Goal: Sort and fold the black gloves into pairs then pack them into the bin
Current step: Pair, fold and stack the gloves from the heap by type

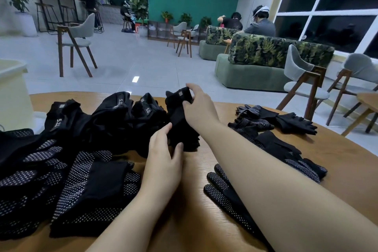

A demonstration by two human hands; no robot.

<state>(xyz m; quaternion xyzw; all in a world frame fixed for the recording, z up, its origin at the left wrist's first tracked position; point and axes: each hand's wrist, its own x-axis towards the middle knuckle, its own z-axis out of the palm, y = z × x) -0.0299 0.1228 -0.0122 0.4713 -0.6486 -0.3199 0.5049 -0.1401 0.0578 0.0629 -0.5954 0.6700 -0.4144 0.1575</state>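
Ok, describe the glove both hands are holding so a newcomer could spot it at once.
Start at the round wooden table and find the black pile along its far edge. At the pile's right end, the held glove is lifted between the right hand at its cuff and the left hand lower down. Unlike the others, it is gripped, not lying loose.

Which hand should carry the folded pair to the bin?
Probably left. The cream bin stands at the table's far left, on the left hand's side. The right hand grips the folded pair's cuff end and would have to cross over.
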